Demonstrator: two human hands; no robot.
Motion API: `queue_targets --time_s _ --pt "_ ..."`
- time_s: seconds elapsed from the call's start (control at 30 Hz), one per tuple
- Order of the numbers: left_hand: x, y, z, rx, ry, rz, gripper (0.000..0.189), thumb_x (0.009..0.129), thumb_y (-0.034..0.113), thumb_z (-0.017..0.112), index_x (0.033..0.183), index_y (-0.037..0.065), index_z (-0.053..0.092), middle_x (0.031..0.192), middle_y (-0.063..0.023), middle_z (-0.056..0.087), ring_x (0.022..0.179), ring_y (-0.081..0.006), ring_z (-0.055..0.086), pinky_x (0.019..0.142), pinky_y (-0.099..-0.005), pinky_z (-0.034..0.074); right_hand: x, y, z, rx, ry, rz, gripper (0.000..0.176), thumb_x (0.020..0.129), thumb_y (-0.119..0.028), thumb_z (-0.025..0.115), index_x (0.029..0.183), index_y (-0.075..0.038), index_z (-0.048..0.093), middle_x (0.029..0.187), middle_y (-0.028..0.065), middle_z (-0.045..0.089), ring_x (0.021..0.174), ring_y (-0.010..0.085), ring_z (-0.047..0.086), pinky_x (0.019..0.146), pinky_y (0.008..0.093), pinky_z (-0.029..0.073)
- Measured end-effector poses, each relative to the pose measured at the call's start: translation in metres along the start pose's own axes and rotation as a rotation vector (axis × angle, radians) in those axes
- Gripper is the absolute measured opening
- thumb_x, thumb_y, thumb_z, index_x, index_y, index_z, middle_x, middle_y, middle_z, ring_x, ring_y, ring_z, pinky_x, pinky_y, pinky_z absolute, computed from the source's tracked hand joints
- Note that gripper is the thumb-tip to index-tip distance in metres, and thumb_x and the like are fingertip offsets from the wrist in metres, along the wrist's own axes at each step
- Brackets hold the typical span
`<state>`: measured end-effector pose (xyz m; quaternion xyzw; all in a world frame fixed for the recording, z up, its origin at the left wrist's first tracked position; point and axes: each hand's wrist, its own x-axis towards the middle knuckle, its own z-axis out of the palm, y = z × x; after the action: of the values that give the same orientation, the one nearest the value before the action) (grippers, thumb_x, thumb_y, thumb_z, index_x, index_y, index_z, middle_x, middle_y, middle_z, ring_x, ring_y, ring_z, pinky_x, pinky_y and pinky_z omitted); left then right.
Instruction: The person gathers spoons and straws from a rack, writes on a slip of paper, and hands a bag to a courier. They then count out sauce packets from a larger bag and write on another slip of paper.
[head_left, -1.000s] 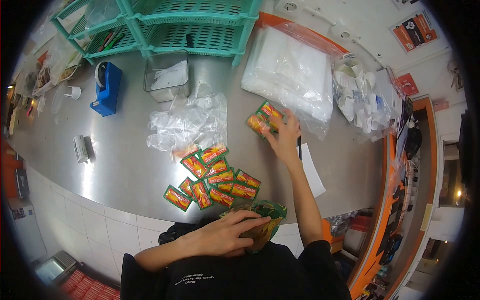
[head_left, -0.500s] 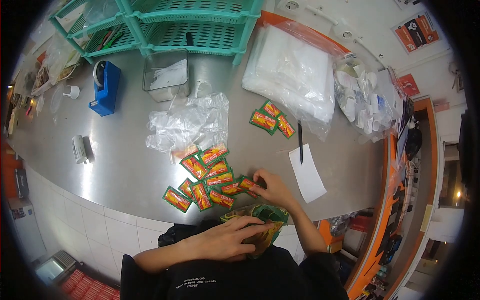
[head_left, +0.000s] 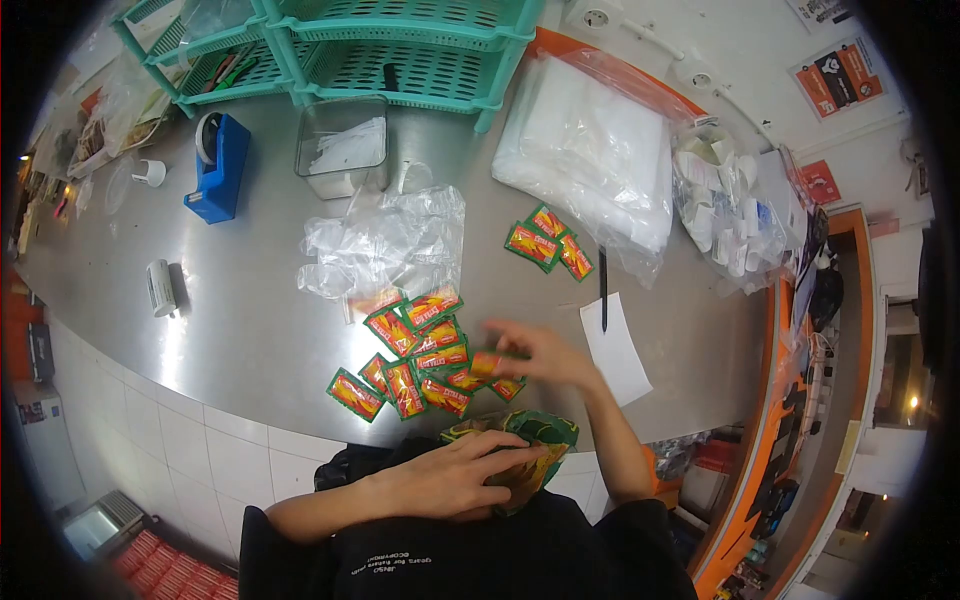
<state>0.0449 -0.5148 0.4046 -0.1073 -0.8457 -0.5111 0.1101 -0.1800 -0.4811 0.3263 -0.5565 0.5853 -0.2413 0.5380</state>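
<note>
My left hand (head_left: 450, 478) is closed on the green and yellow bag (head_left: 535, 450) at the table's front edge, against my body. Above the table my right hand (head_left: 545, 355) is smeared by motion, with a blurred sachet (head_left: 487, 366) at its fingertips. Another sachet (head_left: 507, 389) lies just under that hand. To its left spreads a loose pile of red, yellow and green sachets (head_left: 402, 388). Three or so similar sachets (head_left: 535, 243) lie apart, farther back. Crumpled clear plastic (head_left: 385, 245) rests behind the pile.
A black pen (head_left: 603, 290) overlaps white paper (head_left: 617, 350) on the right. At the back are a teal rack (head_left: 400, 75), a clear container (head_left: 343, 155), a blue tape dispenser (head_left: 220, 175) and large plastic packs (head_left: 590, 150). A white cylinder (head_left: 161, 288) stands left.
My right hand has risen slightly away from the front edge, its index finger now stretched out. A sachet by its fingers has moved and blurred. My left hand stays on the bag. The view has shifted slightly.
</note>
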Motion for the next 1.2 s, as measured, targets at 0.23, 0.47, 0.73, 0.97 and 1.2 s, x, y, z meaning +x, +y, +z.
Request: queue_targets --time_s 0.23,0.47,0.73,0.97,1.2 --pt "0.000 0.000 0.000 0.000 0.000 -0.015 0.021 0.057 0.016 0.066 0.073 0.005 0.056 0.128 -0.0159 0.032 0.115 -0.0321 0.033 0.090 -0.0421 0.035 -0.007 -0.004 0.030 -0.391 0.168 -0.177 0.024 0.070 -0.010 0.063 0.090 -0.002 0.054 0.089 0.0085 0.054 0.078 0.0206 0.053 0.065 0.0302 0.045" --pt "0.001 0.001 0.000 0.010 0.010 0.009 0.021 0.057 0.015 0.066 0.073 0.005 0.055 0.127 -0.0163 0.032 0.114 -0.0319 0.034 0.090 -0.0420 0.036 -0.011 -0.025 -0.036 -0.156 0.153 0.210 0.026 0.066 -0.016 0.067 0.087 -0.003 0.056 0.100 0.0091 0.051 0.084 0.0231 0.050 0.070 0.0315 0.043" --pt "0.000 0.000 0.001 0.004 0.036 0.014 0.023 0.056 0.015 0.065 0.074 0.005 0.056 0.127 -0.0168 0.033 0.113 -0.0324 0.034 0.089 -0.0414 0.037 0.009 0.001 0.023 -0.664 0.393 -0.478 0.037 0.066 -0.020 0.067 0.100 -0.011 0.056 0.103 0.0014 0.052 0.095 0.0215 0.045 0.077 0.0346 0.039" --pt "-0.001 -0.001 0.002 0.007 0.052 0.020 0.023 0.056 0.016 0.065 0.075 0.005 0.056 0.127 -0.0172 0.033 0.113 -0.0330 0.035 0.088 -0.0420 0.038 0.006 0.048 0.023 -0.700 0.305 -0.632 0.021 0.070 -0.012 0.063 0.090 -0.010 0.059 0.097 0.0027 0.055 0.094 0.0201 0.050 0.077 0.0336 0.040" --pt "-0.001 -0.001 0.002 0.013 0.017 0.014 0.022 0.058 0.017 0.065 0.075 0.006 0.056 0.128 -0.0160 0.031 0.114 -0.0329 0.033 0.088 -0.0438 0.037 0.012 0.043 -0.028 -0.574 0.696 -0.461 0.012 0.067 -0.007 0.063 0.078 -0.005 0.059 0.089 0.0073 0.056 0.088 0.0245 0.053 0.076 0.0364 0.042"
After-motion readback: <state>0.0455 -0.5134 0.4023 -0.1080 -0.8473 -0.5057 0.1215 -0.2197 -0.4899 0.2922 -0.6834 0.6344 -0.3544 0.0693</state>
